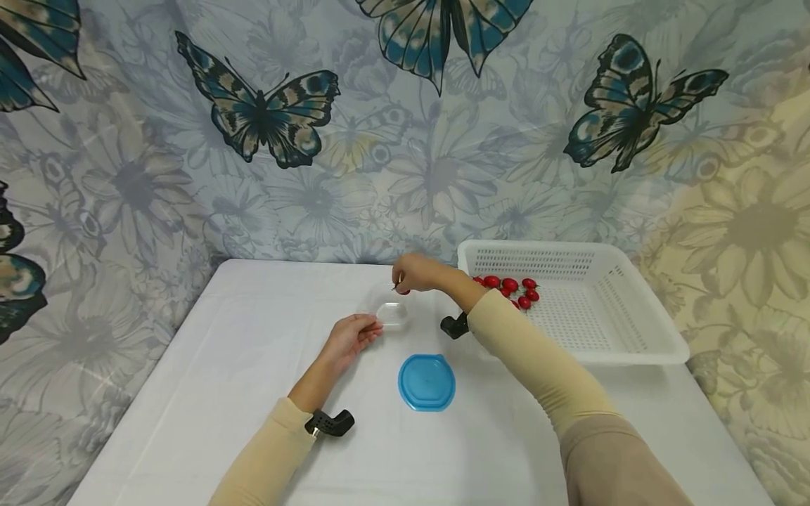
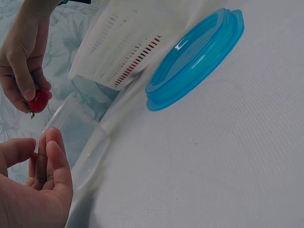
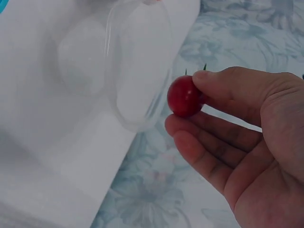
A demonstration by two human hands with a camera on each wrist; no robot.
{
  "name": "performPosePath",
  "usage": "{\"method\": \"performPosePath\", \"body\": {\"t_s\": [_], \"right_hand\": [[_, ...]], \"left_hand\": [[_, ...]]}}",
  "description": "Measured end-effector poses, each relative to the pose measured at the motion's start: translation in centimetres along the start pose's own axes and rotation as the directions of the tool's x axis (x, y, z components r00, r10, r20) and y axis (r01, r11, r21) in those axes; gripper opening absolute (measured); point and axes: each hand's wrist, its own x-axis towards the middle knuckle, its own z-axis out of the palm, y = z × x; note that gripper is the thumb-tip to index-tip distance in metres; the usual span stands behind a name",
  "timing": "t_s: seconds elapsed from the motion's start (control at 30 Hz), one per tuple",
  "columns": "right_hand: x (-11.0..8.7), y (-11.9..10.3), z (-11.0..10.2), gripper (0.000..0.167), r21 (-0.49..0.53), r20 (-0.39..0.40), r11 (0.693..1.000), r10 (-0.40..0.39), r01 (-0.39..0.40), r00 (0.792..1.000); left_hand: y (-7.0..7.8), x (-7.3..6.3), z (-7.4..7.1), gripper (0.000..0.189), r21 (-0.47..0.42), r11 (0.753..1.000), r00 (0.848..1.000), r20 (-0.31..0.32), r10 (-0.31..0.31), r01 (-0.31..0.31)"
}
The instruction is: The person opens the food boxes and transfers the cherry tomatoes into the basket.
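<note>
Between the thumb and fingers of my right hand (image 1: 415, 272) is a red cherry tomato (image 3: 183, 98), small green leaf tips still on it. It hangs just above the opening of a clear plastic container (image 1: 392, 316), which looks bare inside. My left hand (image 1: 349, 339) pinches that container's near left rim with thumb and fingertips. In the left wrist view the container wall (image 2: 80, 137) rises behind the fingers, with the tomato close over its rim. A round blue lid (image 1: 427, 384) lies flat on the table, nearer to me than the container.
A white slotted basket (image 1: 658, 337) stands at the right, with several red cherry tomatoes (image 1: 510, 284) in its left part. My right forearm crosses its front left corner. A white cloth covers the table (image 1: 209, 365); a butterfly-patterned curtain (image 1: 380, 176) hangs behind the far edge.
</note>
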Motion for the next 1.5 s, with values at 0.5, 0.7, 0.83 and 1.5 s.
{"method": "performPosePath", "body": {"t_s": [0.5,0.7,0.83,1.5], "right_hand": [[-3.8,5.1,-2.1,0.015,0.14,-0.163,0.988,0.088,-0.065,0.983],[-5.7,7.3,-2.4,0.02,0.247,-0.155,0.964,0.142,-0.101,0.978],[-7.2,8.6,-3.3,0.024,0.314,-0.191,0.946,0.15,-0.084,0.97],[-13.5,18.0,-2.0,0.026,0.202,-0.179,0.907,0.405,-0.37,0.897]], "left_hand": [[0.0,-0.5,0.1,0.019,-0.002,1.0,1.0,0.009,-0.01,0.01],[-0.1,-0.5,0.0,0.019,-0.009,1.0,1.0,0.001,-0.014,0.014],[-0.1,-0.3,0.1,0.019,-0.008,1.0,1.0,0.001,-0.014,0.014],[0.0,-0.1,0.1,0.029,0.005,1.0,1.0,0.009,-0.006,0.006]]}}
